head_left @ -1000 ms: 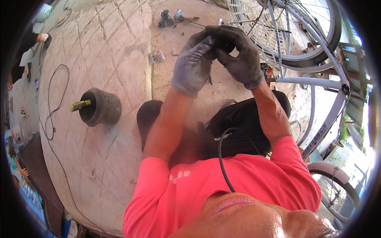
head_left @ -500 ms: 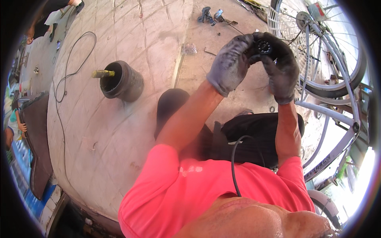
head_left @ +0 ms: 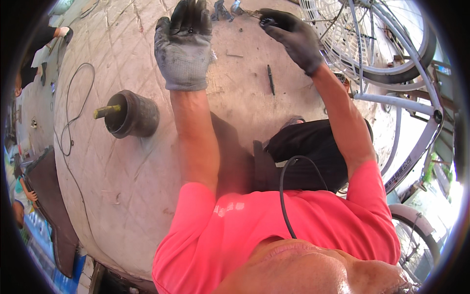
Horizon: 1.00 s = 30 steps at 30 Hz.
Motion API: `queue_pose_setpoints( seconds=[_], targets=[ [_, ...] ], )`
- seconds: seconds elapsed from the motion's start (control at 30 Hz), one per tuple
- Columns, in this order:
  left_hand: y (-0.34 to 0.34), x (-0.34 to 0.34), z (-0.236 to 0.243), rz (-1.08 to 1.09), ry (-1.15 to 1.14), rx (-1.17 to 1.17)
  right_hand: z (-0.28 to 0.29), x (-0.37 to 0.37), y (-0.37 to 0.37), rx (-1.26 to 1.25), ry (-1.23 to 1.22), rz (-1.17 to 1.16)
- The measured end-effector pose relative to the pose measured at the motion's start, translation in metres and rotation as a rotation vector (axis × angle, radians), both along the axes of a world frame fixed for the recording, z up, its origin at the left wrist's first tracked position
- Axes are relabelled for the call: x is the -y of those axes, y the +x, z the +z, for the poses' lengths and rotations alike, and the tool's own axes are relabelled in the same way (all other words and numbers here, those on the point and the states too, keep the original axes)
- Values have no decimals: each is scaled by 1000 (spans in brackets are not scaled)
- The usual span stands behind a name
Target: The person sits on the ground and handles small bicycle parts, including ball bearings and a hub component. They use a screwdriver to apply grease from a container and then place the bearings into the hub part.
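My left hand [head_left: 185, 54], in a grey glove with blackened fingers, is turned palm up with its fingers stretched out. A tiny dark bead-like piece [head_left: 190, 30] lies at the base of the fingers. Farther right, my gloved right hand [head_left: 293, 36] is closed around a small dark round part [head_left: 267, 22], whose edge shows at the fingertips; its exact kind is hard to make out. On the ground between my arms lies a thin black pen-like tool [head_left: 270, 80].
A dark pot [head_left: 142, 116] with a yellowish handle [head_left: 106, 111] sticking out stands at left, near a thin cable [head_left: 78, 117]. The bicycle frame [head_left: 396, 100] and its wheel [head_left: 416, 68] occupy the right. Small metal parts [head_left: 223, 11] lie far ahead. Another person's leg [head_left: 44, 36] shows at far left.
My hands were together around the dark round part. They have moved apart: the left went left and turned palm up, the right moved away with the part. The black pen-like tool is now visible.
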<state>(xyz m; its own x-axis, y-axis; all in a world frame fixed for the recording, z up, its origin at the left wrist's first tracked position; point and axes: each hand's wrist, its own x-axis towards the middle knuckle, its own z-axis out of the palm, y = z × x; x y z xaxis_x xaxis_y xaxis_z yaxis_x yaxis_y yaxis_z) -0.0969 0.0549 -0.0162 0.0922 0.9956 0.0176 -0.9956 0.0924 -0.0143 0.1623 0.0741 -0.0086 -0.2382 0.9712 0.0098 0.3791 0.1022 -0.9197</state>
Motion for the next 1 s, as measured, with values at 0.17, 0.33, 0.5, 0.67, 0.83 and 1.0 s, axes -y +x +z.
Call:
queue_pose_setpoints(
  seconds=[0.17, 0.33, 0.5, 0.67, 0.83, 1.0],
  targets=[
    [-5, 4, -8, -97, 85, 146, -89, -20, -8, -143, -197, -50],
    [-13, 10, -9, -64, 82, 69, -201, -8, -3, -113, -281, -108],
    [-6, 17, -14, -73, 60, 73, -284, -1, -8, 36, -217, -73],
    [-2, 30, -8, -16, -86, -22, -317, -1, -29, -8, -264, -102],
    [-7, 35, -16, -17, -69, -54, -322, -8, -42, 126, -144, -141],
    [-3, 31, -15, -5, -130, -89, -304, -16, -48, 290, -19, -80]
  ],
)
